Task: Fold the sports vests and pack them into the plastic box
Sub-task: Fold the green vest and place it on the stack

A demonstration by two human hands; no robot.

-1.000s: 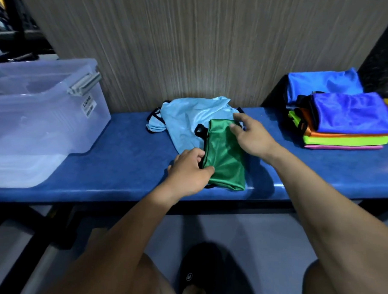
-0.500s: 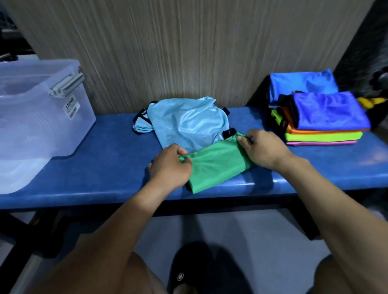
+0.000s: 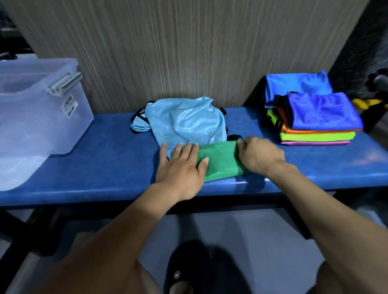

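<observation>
A folded green vest (image 3: 222, 160) lies crosswise near the front edge of the blue bench (image 3: 100, 164). My left hand (image 3: 181, 167) lies flat on its left end, fingers straight and spread. My right hand (image 3: 259, 156) has its fingers curled over the vest's right end and grips the fabric. Behind the green vest a crumpled light blue vest (image 3: 187, 122) lies on the bench. The clear plastic box (image 3: 34, 116) stands at the left end of the bench, with a grey latch and a white label.
A stack of folded vests (image 3: 316, 119) in blue, orange, lime and pink sits at the right end of the bench, a blue vest (image 3: 297, 83) behind it. A wood-grain wall stands behind the bench. A yellow object (image 3: 364, 103) lies at the far right.
The green vest has been turned from lengthwise to crosswise and laid flatter on the bench. My left hand let go of its edge and now presses flat on it.
</observation>
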